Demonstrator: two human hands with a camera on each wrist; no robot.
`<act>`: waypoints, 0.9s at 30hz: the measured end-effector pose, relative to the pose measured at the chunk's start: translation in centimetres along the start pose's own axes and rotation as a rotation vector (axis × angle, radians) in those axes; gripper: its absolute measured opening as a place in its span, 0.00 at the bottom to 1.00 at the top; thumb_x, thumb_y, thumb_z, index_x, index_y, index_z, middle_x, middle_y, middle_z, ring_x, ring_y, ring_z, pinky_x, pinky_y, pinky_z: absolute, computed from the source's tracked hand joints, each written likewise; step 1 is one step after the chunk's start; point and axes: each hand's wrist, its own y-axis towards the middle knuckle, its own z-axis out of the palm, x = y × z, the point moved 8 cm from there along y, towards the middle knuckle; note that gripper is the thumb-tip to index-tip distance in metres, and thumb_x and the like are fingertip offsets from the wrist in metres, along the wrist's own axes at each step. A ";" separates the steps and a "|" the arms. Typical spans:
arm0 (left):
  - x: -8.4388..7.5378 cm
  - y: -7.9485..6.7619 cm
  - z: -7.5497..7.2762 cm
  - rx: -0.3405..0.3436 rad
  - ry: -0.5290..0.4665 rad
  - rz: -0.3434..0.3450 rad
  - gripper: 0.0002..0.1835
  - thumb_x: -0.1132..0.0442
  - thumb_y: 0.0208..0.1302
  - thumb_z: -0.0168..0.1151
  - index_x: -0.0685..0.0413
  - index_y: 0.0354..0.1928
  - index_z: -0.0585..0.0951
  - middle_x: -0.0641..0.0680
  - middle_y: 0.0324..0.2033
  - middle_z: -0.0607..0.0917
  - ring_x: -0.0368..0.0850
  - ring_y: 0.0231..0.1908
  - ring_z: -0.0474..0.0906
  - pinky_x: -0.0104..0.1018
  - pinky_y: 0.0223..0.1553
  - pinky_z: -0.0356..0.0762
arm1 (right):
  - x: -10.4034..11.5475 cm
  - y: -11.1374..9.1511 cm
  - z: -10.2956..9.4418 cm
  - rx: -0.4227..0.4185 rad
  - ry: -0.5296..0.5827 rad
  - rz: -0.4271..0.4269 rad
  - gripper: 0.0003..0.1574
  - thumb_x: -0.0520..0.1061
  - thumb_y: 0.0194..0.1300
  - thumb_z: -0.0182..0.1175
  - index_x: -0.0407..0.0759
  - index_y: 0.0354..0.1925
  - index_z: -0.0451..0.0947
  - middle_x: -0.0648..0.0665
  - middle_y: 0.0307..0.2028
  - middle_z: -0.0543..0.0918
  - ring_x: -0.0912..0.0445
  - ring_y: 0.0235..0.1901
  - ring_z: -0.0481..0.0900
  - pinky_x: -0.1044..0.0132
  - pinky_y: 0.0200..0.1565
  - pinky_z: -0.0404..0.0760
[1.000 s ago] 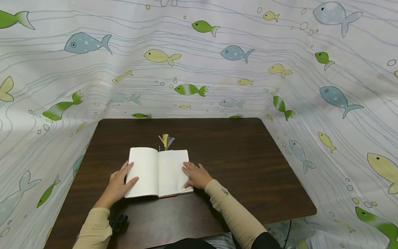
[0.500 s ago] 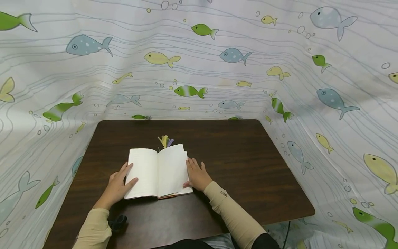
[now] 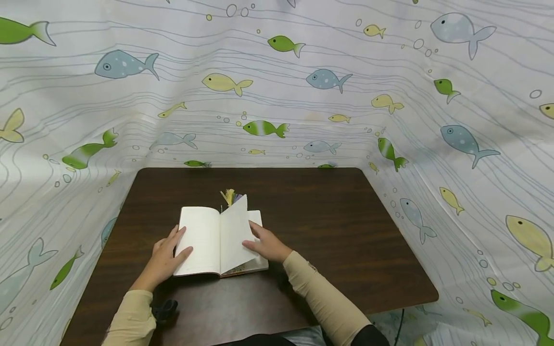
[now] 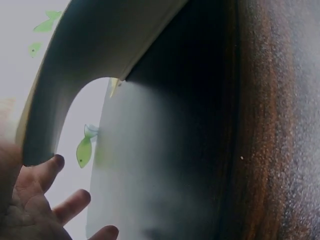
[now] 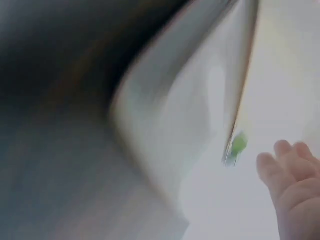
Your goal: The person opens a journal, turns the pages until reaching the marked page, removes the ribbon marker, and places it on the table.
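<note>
An open notebook (image 3: 200,240) with blank white pages lies on the dark brown table. My left hand (image 3: 161,257) holds its left edge, thumb on the page and the other fingers along the outer edge; in the left wrist view those fingers (image 4: 72,205) show spread beside the raised cover (image 4: 65,90). On the other side, my right hand (image 3: 269,244) has the thumb in front of a lifted page (image 3: 234,235) and fingers partly hidden behind it. This page slants up from the spine. Yellow and purple tassels (image 3: 229,196) stick out past the notebook's top.
The brown wooden table (image 3: 329,230) extends well to the right of the notebook. A small black object (image 3: 165,310) sits beside the left sleeve. A white fish-print curtain (image 3: 277,96) surrounds the table's back and sides, and a thin cable (image 3: 399,327) hangs below its right edge.
The right-hand page has risen from lying flat and swung leftward, uncovering the page beneath. My right hand has moved left with it. The left hand has stayed at its edge.
</note>
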 end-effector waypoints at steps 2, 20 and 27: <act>-0.2 0.0 -0.1 -0.009 -0.010 0.011 0.38 0.47 0.78 0.51 0.64 0.78 0.56 0.74 0.76 0.49 0.80 0.68 0.48 0.78 0.59 0.51 | 0.9 0.1 0.9 0.037 0.187 -0.022 0.44 0.51 0.80 0.52 0.36 0.80 0.45 0.36 0.78 0.55 0.46 0.75 0.61 0.57 0.70 0.67; -1.1 -0.2 -0.6 -0.024 -0.137 0.029 0.34 0.50 0.84 0.32 0.73 0.75 0.55 0.75 0.76 0.47 0.80 0.70 0.44 0.76 0.63 0.43 | 2.7 1.3 7.5 0.247 -0.303 -0.150 0.32 0.51 0.82 0.46 0.41 0.76 0.62 0.45 0.79 0.57 0.54 0.78 0.51 0.65 0.74 0.53; -0.5 -0.1 -0.3 0.009 -0.046 -0.036 0.45 0.47 0.76 0.57 0.73 0.76 0.51 0.76 0.76 0.47 0.81 0.69 0.45 0.79 0.61 0.51 | 2.1 1.4 7.7 0.259 -0.519 -0.180 0.32 0.49 0.79 0.53 0.43 0.76 0.64 0.45 0.77 0.60 0.51 0.77 0.55 0.63 0.74 0.55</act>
